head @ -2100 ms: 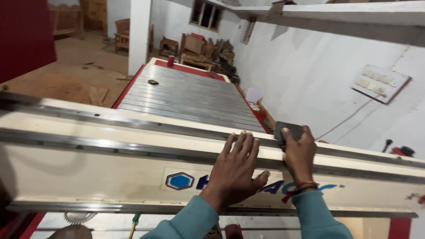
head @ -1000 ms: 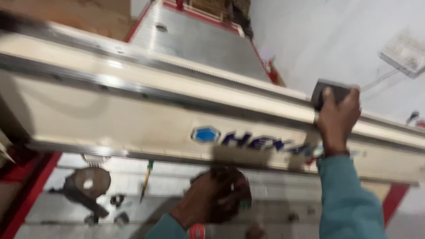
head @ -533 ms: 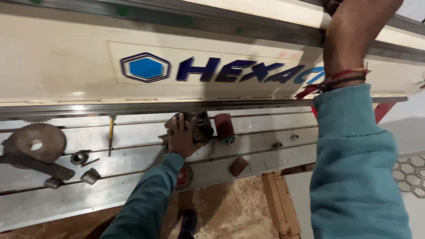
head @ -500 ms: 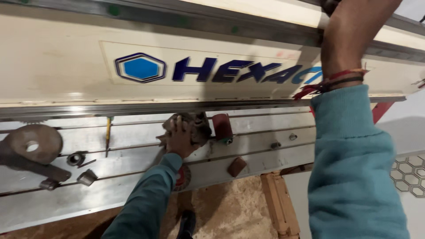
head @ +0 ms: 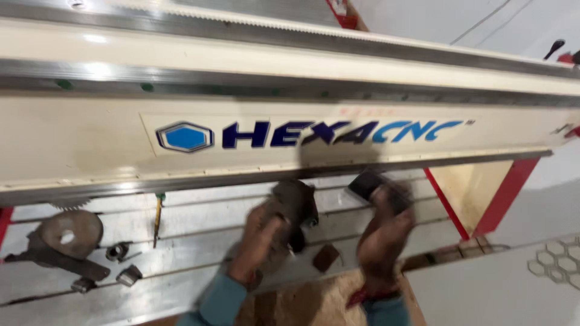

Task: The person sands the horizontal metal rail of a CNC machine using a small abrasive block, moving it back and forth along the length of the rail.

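Both hands are below a long cream gantry beam (head: 90, 139) of a router machine, and both are motion-blurred. My left hand (head: 257, 244) grips a dark, rusty-brown metal part (head: 296, 202) and holds it just above the slotted aluminium bed (head: 193, 241). My right hand (head: 386, 235) holds a small dark grey block (head: 367, 183) close beside that part, under the beam's lower edge. Teal sleeves cover both wrists, and a red thread band shows at the right wrist.
On the bed to the left lie a round metal disc on a bracket (head: 66, 234), small nuts (head: 118, 250) and a green-handled screwdriver (head: 157, 217). A small brown block (head: 326, 257) lies between my hands. A red frame leg (head: 504, 193), a white honeycomb panel (head: 556, 265) and sawdust (head: 314, 302) are lower right.
My right hand has come down from the top of the beam to below it, carrying the dark block. My left hand has lifted the metal part off the bed.
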